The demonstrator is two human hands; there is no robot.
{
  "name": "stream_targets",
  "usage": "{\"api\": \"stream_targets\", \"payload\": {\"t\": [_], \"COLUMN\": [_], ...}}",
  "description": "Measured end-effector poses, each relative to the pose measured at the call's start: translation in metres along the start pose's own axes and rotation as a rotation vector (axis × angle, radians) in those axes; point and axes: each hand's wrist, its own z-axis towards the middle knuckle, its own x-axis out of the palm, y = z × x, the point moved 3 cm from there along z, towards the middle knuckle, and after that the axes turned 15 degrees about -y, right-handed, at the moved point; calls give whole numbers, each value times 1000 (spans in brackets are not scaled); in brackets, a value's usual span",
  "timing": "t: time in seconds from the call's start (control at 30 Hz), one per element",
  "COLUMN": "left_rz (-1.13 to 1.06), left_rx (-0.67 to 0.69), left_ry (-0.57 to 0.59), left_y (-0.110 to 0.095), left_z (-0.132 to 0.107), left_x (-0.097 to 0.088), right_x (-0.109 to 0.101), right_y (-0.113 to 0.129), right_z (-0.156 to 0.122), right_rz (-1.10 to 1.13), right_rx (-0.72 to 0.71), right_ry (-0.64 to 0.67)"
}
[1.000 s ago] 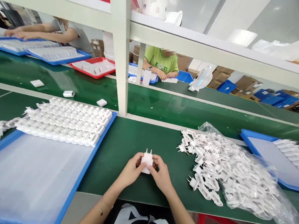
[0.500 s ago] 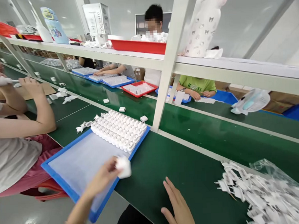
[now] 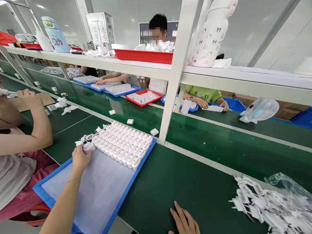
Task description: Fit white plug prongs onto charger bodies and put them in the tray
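My left hand (image 3: 81, 157) is closed on a white plug charger (image 3: 89, 146), holding it at the left end of the packed rows. Those rows of white chargers (image 3: 123, 143), pins upward, fill the far part of a blue-rimmed tray (image 3: 121, 202) with a pale liner. Loose white plug parts (image 3: 84, 138) lie just beyond my left fingers, outside the tray. On the green bench my right hand (image 3: 186, 223) rests with fingers stretched, holding nothing. To its right is a heap of white plug parts (image 3: 270, 205), partly in a clear plastic bag (image 3: 285, 180).
A white shelf post (image 3: 171, 84) rises behind the tray. Single white chargers (image 3: 154, 132) lie on the green belt (image 3: 204, 135). A co-worker's arm (image 3: 38, 126) is close on the left. Across the belt, other people work at trays; a small fan (image 3: 261, 109) stands there.
My left hand has carried the charger from the tray's near right edge to the left end of the rows. My right hand has lowered slightly, fingers still apart. The view has shifted a little.
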Motion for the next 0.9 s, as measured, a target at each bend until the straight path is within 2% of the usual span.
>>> {"api": "stream_targets", "payload": {"t": [0.07, 0.1, 0.17, 0.2, 0.27, 0.33, 0.37, 0.47, 0.53, 0.6, 0.73, 0.83, 0.9], "left_rz": [-25, -57, -173, -260, -466, -637, -679, -665, -593, -547, -631, -694, -719], "left_rx": [127, 192, 333, 409, 572, 708, 791, 1058, 1159, 1183, 1154, 1110, 1078], "left_ry": [-126, -200, -296, -293, -162, 99, 267, 788, 1008, 1078, 1050, 1032, 1016], "left_y": [-7, -19, -57, -82, -136, -189, -213, -266, -292, -317, -363, -379, -382], "left_z": [-3, -8, -25, -39, -75, -120, -145, -213, -245, -266, -293, -307, -315], "left_x": [-1, -7, -24, -35, -55, -68, -70, -63, -47, -29, -2, 10, 19], "right_x": [1, 1, -1, -3, -8, -14, -18, -33, -45, -56, -73, -79, -76], "right_y": [-5, -8, -11, -11, -11, -8, -7, -6, -12, -29, -84, -126, -145], "right_z": [-1, 0, 1, 3, 5, 7, 6, 2, -2, -7, -32, -66, -85], "right_rz": [35, 62, 123, 146, 180, 208, 229, 292, 294, 249, 49, -197, -364], "right_rx": [-39, -69, -133, -148, -142, -95, -77, -37, 15, 99, 274, 450, 601], "right_ry": [2, 1, -6, -15, -27, -23, -13, -13, -64, -145, -376, -605, -672]}}
